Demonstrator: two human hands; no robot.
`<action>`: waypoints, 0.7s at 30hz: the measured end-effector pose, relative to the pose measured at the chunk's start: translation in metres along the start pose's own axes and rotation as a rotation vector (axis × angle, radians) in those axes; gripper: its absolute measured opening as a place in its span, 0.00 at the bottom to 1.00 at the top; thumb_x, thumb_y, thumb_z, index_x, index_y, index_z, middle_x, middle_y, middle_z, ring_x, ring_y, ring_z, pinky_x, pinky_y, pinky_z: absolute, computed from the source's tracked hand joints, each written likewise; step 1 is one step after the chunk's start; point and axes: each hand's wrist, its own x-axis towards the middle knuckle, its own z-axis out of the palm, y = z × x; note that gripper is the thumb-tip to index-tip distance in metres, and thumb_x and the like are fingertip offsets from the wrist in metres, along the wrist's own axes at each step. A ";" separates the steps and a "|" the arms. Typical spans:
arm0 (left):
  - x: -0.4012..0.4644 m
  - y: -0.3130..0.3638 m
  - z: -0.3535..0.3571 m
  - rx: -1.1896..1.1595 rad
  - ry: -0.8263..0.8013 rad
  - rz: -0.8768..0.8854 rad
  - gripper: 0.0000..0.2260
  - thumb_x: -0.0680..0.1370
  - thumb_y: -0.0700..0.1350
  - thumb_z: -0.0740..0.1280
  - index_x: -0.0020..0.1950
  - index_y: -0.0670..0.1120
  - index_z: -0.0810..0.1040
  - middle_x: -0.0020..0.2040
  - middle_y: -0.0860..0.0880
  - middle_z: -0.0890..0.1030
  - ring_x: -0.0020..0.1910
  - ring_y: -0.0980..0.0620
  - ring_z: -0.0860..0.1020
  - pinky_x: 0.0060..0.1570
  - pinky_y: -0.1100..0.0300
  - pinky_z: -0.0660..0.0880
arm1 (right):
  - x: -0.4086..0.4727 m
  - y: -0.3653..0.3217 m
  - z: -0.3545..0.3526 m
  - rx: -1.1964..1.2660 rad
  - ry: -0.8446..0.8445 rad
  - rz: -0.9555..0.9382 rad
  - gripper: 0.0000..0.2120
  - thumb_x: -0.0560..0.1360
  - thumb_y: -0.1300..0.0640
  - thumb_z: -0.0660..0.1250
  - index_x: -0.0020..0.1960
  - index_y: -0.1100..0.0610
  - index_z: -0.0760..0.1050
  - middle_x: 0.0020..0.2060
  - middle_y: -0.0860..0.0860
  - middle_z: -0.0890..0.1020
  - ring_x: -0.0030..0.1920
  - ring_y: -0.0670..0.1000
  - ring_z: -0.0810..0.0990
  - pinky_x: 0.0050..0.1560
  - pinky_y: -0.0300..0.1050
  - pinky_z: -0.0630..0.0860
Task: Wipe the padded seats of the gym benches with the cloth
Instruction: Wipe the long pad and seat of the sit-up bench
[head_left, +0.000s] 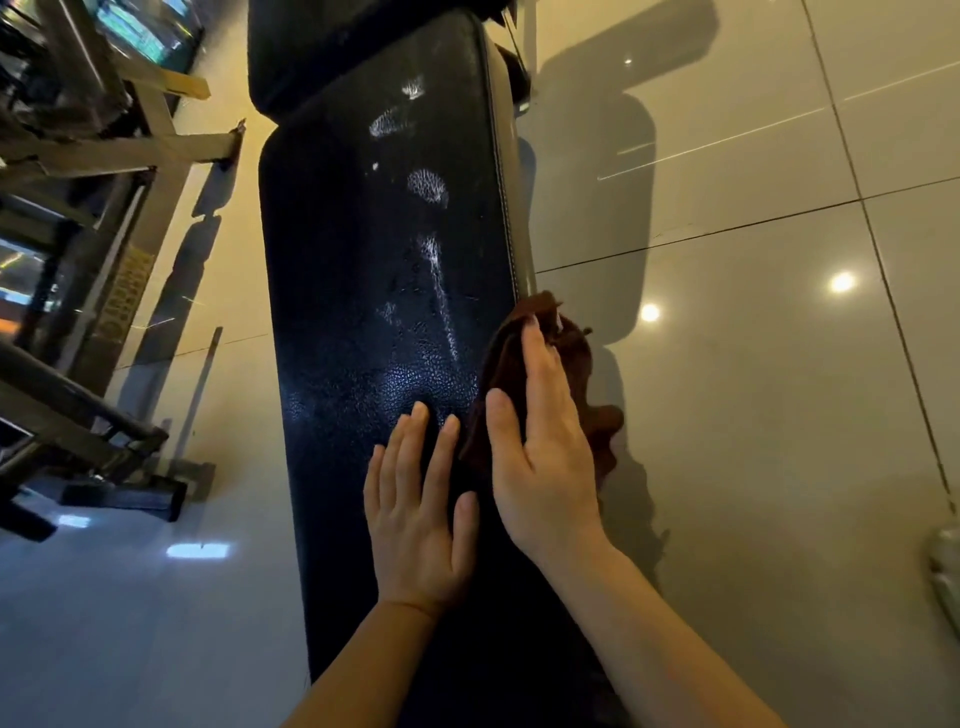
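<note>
Both my hands lie flat: right hand (540, 441) presses the soft, limp cloth (506, 364) at the bench's (363, 291) three-o'clock edge; left hand (415, 514) rests empty.

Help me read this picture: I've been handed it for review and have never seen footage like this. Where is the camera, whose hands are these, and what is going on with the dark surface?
The one picture comes from a wide-angle camera worn on a person's head, looking down at their own bare arms. There is no machine. The long dark surface is the padded seat of a gym bench, standing on a glossy tiled floor. Pale smudges show on the padding further up. The right hand presses a brown cloth flat against the seat's right edge; part of the cloth hangs over the side. The left hand rests flat on the padding beside it, holding nothing. At the left stands a metal equipment frame.
</note>
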 end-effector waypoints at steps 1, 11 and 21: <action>0.001 -0.001 0.000 0.006 -0.001 0.004 0.24 0.82 0.57 0.44 0.79 0.56 0.49 0.78 0.47 0.55 0.78 0.52 0.52 0.76 0.49 0.49 | -0.015 0.006 0.001 -0.021 0.003 -0.020 0.26 0.82 0.47 0.52 0.75 0.38 0.45 0.74 0.32 0.52 0.76 0.37 0.50 0.77 0.42 0.52; -0.001 -0.001 0.000 0.007 -0.006 -0.009 0.24 0.83 0.57 0.44 0.79 0.57 0.49 0.79 0.51 0.54 0.78 0.53 0.52 0.76 0.53 0.47 | -0.010 0.011 0.005 -0.032 0.007 0.046 0.26 0.82 0.48 0.51 0.76 0.43 0.45 0.77 0.42 0.55 0.76 0.35 0.48 0.75 0.32 0.48; 0.002 0.003 -0.004 -0.023 -0.034 -0.031 0.25 0.82 0.58 0.45 0.79 0.57 0.51 0.79 0.54 0.52 0.78 0.53 0.52 0.76 0.55 0.46 | 0.022 0.008 -0.004 0.022 -0.015 -0.020 0.25 0.83 0.51 0.53 0.78 0.46 0.49 0.77 0.44 0.60 0.76 0.39 0.55 0.76 0.39 0.55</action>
